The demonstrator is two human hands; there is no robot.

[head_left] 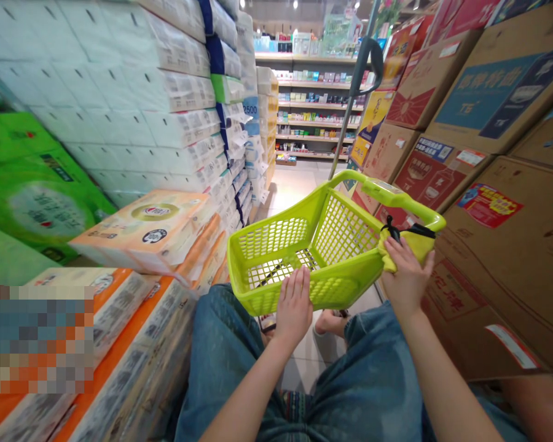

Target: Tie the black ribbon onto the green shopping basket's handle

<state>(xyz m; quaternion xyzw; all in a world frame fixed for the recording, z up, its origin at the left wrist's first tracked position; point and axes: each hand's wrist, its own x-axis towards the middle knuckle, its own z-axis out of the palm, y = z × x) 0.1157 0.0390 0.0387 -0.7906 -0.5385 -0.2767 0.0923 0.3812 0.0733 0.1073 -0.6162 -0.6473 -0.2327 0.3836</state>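
Observation:
A lime-green shopping basket (276, 230) with lattice walls stands tilted in front of my knees, its long handle (396, 195) towards the upper right. Nothing lies in it that I can make out. My left hand (294, 310) rests flat against the basket's near side, fingers straight and fingertips at the rim; its thumb is hidden. At the right corner, below the handle, my right hand (406, 273) presses a yellow cloth (421, 244) with its fingers. Black strips (391, 228) show at the cloth's upper edge, next to the basket.
Stacked white tissue packs (120, 92) rise on the left, with orange packs (142, 221) lower down. Cardboard cartons (498, 202) line the right side. A grey pole with a dark grip (366, 67) stands behind the basket. Stocked shelves (317, 104) close the aisle's far end.

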